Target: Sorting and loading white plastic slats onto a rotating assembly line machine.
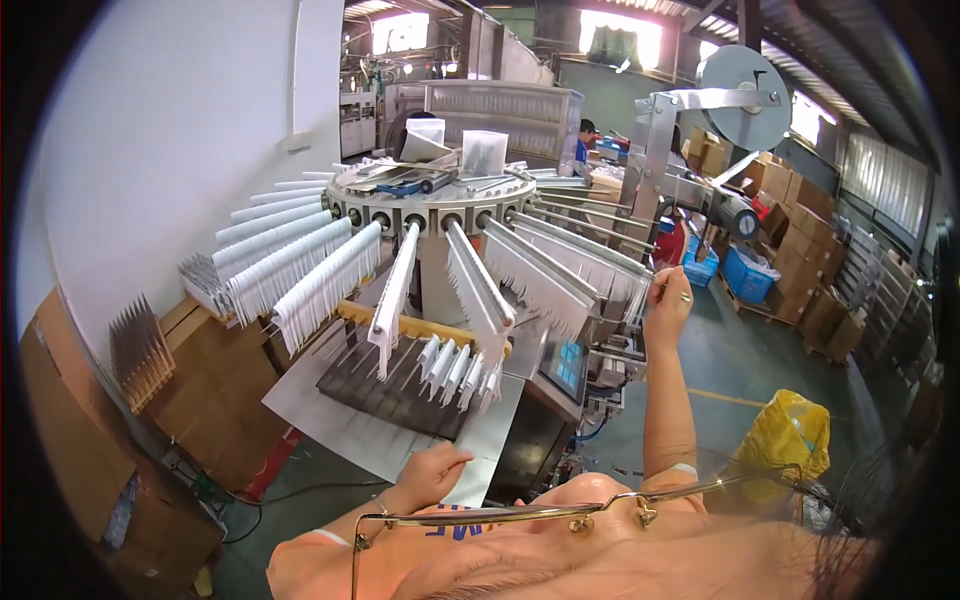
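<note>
My right hand (pixel 669 300) is raised at the right, closed in a pinch at the outer end of a rod hung with white fabric-like pieces (pixel 590 248). Its fingers hide whatever they grip. Low in front of me, my left hand (pixel 432 474) is loosely closed over the near edge of a metal tray (pixel 487 440), with nothing visible in it. Rods hung with similar white pieces (pixel 330 290) fan out from a round metal turntable (pixel 435 200). Several narrow white pieces (pixel 455 372) lie in a row on a dark plate (pixel 370 390) on the tray.
Beside the tray stands a control screen (pixel 566 360). A large reel (pixel 745 100) rises on a metal arm at the right. Cardboard boxes (pixel 205 410) stand at the left. A yellow bag (pixel 790 435) and blue crates (pixel 748 275) are to the right. A person (pixel 584 145) is farther back.
</note>
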`<state>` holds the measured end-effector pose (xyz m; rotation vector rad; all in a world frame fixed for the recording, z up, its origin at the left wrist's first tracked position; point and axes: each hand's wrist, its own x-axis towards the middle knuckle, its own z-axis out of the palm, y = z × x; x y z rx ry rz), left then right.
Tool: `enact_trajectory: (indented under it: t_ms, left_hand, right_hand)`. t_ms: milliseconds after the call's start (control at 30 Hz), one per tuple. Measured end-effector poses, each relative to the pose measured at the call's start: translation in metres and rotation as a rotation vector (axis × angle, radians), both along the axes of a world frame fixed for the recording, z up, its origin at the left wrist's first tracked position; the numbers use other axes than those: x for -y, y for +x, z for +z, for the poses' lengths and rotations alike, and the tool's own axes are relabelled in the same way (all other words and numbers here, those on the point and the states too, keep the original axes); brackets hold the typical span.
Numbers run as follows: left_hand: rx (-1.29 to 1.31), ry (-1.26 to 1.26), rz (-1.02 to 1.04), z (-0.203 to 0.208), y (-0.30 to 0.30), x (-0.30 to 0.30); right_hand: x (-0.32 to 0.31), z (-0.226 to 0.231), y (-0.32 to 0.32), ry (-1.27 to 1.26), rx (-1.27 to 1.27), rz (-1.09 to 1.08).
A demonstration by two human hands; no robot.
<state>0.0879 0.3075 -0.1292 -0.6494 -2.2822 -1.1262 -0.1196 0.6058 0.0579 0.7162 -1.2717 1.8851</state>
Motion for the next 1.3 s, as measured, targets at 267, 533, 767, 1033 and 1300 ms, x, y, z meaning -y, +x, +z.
enact_trajectory:
  t_ms: [267,533,767,1033,1300]
  left_hand:
    - [0.101,-0.070,0.133,-0.016,0.006,0.023]
    - [0.055,-0.026,0.193,-0.016,0.003,0.019]
    - [0.028,-0.015,0.222,-0.019,0.005,0.014]
    - [0.022,-0.027,0.247,-0.018,0.005,0.014]
    - [0.093,0.079,0.157,-0.008,0.005,0.038]
  right_hand:
    - [0.006,-0.001,0.002,0.022,0.027,0.033]
    - [0.001,0.001,0.001,-0.069,0.116,0.034]
    - [-0.006,-0.003,0.008,-0.075,0.128,0.010]
    - [-0.006,-0.005,0.014,-0.097,0.140,0.022]
    - [-0.108,-0.016,0.082,-0.516,0.194,0.064]
